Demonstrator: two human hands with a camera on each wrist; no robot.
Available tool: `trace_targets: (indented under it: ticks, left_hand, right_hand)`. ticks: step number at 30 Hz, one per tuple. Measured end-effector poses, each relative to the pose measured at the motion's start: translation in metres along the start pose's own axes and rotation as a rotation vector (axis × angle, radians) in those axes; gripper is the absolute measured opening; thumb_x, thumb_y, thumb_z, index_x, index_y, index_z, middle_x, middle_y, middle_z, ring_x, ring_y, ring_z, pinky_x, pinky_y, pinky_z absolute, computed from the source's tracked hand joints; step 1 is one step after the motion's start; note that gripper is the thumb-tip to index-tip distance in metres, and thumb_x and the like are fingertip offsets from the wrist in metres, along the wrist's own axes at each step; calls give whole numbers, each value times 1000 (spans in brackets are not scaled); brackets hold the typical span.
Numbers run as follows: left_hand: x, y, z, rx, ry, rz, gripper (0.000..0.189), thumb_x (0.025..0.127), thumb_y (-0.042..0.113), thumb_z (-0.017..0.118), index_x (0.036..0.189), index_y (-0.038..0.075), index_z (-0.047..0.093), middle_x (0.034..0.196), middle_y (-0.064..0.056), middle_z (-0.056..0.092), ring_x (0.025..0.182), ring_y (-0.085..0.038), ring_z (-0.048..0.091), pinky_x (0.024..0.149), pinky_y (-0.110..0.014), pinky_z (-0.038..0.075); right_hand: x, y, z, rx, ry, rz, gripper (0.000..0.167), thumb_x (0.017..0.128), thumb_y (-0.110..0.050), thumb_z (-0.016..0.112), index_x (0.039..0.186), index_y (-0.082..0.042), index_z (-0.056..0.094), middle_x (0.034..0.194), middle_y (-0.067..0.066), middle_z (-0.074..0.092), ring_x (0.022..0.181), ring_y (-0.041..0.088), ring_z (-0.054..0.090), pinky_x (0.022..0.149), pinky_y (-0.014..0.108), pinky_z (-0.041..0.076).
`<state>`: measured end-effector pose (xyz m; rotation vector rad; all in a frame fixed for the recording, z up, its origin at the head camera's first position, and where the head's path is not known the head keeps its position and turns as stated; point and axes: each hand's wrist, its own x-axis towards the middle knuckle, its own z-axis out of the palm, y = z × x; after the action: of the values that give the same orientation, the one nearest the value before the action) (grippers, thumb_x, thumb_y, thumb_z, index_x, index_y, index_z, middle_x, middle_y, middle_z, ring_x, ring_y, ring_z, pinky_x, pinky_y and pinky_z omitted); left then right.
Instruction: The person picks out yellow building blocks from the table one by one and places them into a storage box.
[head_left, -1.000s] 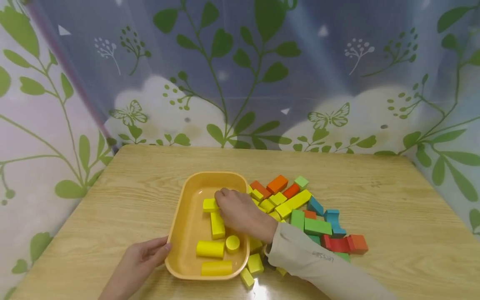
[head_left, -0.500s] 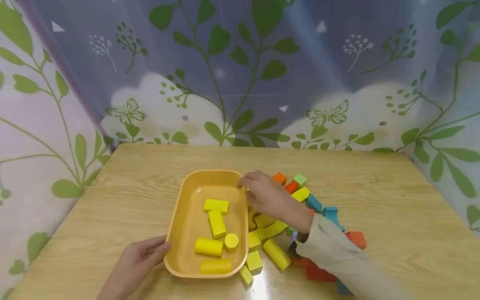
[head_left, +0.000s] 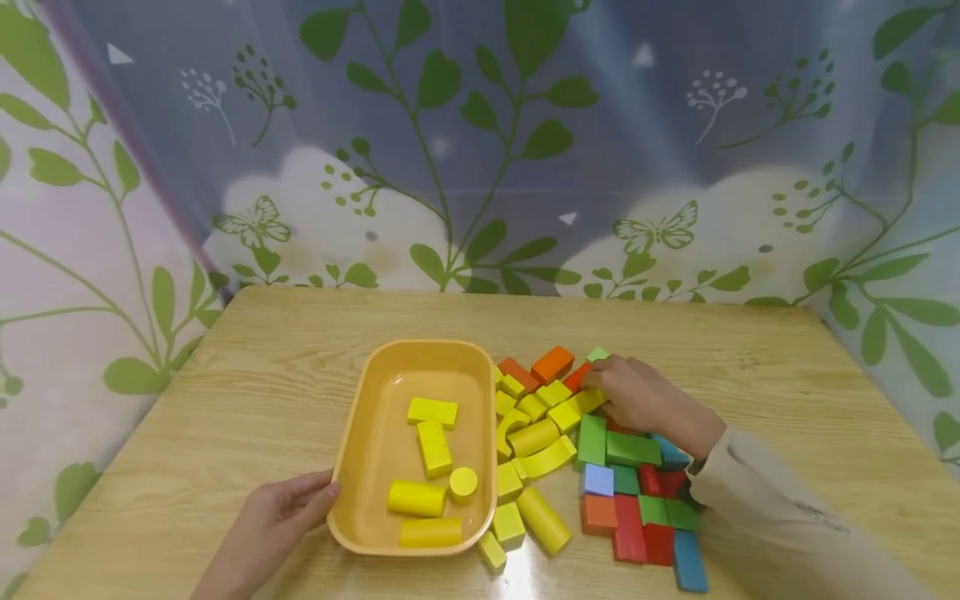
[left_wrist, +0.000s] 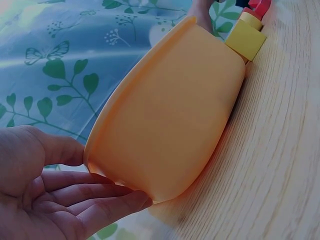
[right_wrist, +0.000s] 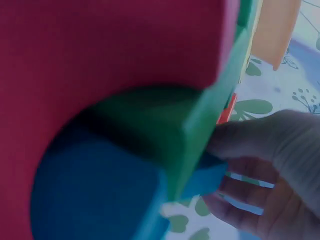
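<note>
My left hand point(head_left: 273, 529) holds the near-left rim of a yellow-orange plastic tray point(head_left: 352, 450). In the left wrist view, the thumb of my left hand point(left_wrist: 55, 185) is at the rim and its fingers lie against the outer wall of the tray point(left_wrist: 160, 115). Inside lie several yellow blocks, among them a cylinder point(head_left: 416, 497) and a rectangular block point(head_left: 433, 448). At the back of the pile, my right hand point(head_left: 648, 398) grips the far end of a long yellow block point(head_left: 589, 401). In the right wrist view, nearer blocks hide the fingertips of my right hand point(right_wrist: 270, 170).
Yellow blocks, such as an arch point(head_left: 511, 427) and a cylinder point(head_left: 543, 521), crowd the tray's right side. Further right lie green point(head_left: 633, 450), red point(head_left: 629, 529), blue point(head_left: 690, 561) and orange blocks point(head_left: 552, 364). A patterned curtain point(head_left: 510, 167) hangs behind the wooden table point(head_left: 285, 367).
My right hand has left a yellow block in the tray and moved right to the long yellow block in the pile. My left hand stays at the tray's rim.
</note>
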<state>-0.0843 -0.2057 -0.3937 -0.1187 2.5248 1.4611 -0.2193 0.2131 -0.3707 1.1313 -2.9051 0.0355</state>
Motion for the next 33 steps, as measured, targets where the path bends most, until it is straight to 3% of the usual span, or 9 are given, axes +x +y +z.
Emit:
trace_targets:
  ticks: [7,13,17,20,24,28,30,33]
  left_hand:
    - [1,3,1,10,14,7,49,97,28,60,126,-10,56,125,-25,60,104,-31,66,81,-35,58]
    - [1,4,-1,23,9,3,50,97,29,60,127,-10,55,126,-25,60,104,-31,66,80,-36,59]
    - [0,4,-2,9,0,12,49,97,28,60,126,-10,55,126,-26,59,104,-31,66,79,-34,59]
    - [0,5,-2,6,-3,18,49,97,28,60,127,-10,54,126,-26,59,103,-31,66,79,-34,59]
    - [0,5,-3,7,4,9,50,97,28,60,128,-10,54,125,-25,60,103,-31,66,80,-36,59]
    - [-1,3,-3,0,9,2,49,97,28,60,128,-10,54,124,-24,61,103,-31,67,81,-37,59]
    - [-1,2,-2,-10,6,4,49,97,28,60,127,-10,54,124,-24,61,103,-31,67,81,-37,59]
    - [-2,1,-1,-23,10,6,48,96,27,60,127,-10,55,124,-24,61,102,-30,67,80,-35,59]
  right_hand:
    - [3,2,12,-119,46,-58,24,76,8,72,95,-7,72,93,8,64,78,25,54,66,40,52]
    - [3,-1,11,-168,49,-64,26,75,7,75,96,-7,70,92,7,64,84,26,55,72,41,51]
    - [3,-10,-4,-209,68,-50,30,75,1,80,102,-4,66,101,11,66,96,30,58,80,45,52]
    - [10,-25,-27,-193,96,-38,42,73,2,82,111,-2,63,109,14,66,103,32,58,88,48,51]
    - [35,-58,-52,-134,131,-104,49,76,7,77,122,-1,59,116,13,64,109,32,58,97,48,47]
    - [68,-97,-53,-122,137,-227,39,87,-1,69,125,-6,59,118,9,64,111,27,56,96,42,47]
    - [86,-113,-48,-144,99,-265,36,92,-9,67,126,-9,58,119,6,63,111,24,56,94,39,47]
    - [111,-131,-38,-175,-6,-242,32,96,-19,63,126,-11,58,119,3,64,110,22,57,90,37,48]
